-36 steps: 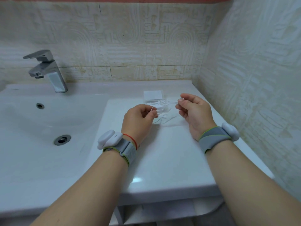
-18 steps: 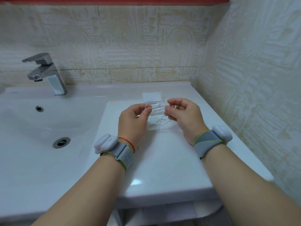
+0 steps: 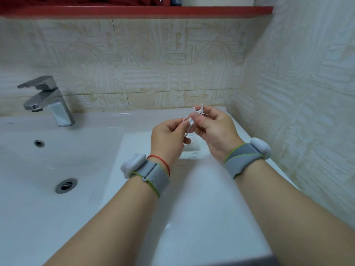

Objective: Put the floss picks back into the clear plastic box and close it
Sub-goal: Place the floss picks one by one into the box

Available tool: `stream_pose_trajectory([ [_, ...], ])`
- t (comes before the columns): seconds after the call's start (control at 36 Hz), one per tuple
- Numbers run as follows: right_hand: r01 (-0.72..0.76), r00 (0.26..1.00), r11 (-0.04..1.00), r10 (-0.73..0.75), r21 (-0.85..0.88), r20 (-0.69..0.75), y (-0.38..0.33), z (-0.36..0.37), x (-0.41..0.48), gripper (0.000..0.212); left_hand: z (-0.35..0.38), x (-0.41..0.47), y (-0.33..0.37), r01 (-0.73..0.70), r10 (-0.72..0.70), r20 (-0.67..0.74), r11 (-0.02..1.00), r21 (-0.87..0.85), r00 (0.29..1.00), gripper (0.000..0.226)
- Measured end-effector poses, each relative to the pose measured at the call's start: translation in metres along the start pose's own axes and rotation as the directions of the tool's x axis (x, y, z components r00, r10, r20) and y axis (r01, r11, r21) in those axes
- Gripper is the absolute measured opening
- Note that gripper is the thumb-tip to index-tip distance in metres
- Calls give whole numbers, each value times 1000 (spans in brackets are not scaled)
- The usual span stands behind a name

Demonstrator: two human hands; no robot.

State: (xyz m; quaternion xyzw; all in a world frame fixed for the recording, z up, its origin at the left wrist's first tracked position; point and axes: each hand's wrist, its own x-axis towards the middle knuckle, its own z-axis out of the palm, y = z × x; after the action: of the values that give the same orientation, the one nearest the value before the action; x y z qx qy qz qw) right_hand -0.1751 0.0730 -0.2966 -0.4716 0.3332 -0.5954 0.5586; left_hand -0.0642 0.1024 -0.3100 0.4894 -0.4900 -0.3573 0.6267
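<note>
Several floss picks (image 3: 198, 111) are bunched in the pinch of the right hand (image 3: 213, 129); the left hand (image 3: 167, 139) pinches one at the bundle's near end, both raised above the counter (image 3: 192, 189); the clear plastic box (image 3: 193, 147) lies beneath, mostly hidden. Risk: hooked picks may snag and scatter, perhaps into the basin (image 3: 48, 160).

The white tabletop (image 3: 201, 217), right of the sink basin (image 3: 28, 169), carries a partly hidden clear plastic box (image 3: 192, 147) well right of the basin, loose floss picks (image 3: 194, 155) just beside the box, and a faucet (image 3: 51, 104) behind the basin.
</note>
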Motion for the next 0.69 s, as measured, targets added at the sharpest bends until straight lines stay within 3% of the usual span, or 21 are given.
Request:
stream_pose_trajectory([
  [0.19,-13,990,1000,15,17,-143,14,-12,14,16,1,13,-12,-5,25,-91,977,212,996,27],
  [0.42,48,999,982,-43,-183,31,20,-16,12,16,-6,11,-17,-40,54,-62,977,211,997,22],
  [0.61,176,984,934,-165,-311,62,19,-12,11,21,-16,9,-15,-128,136,4,918,375,991,19],
  [0.69,174,984,933,-151,-315,97,21,-12,10,23,-17,9,-14,-166,177,15,887,430,984,20],
])
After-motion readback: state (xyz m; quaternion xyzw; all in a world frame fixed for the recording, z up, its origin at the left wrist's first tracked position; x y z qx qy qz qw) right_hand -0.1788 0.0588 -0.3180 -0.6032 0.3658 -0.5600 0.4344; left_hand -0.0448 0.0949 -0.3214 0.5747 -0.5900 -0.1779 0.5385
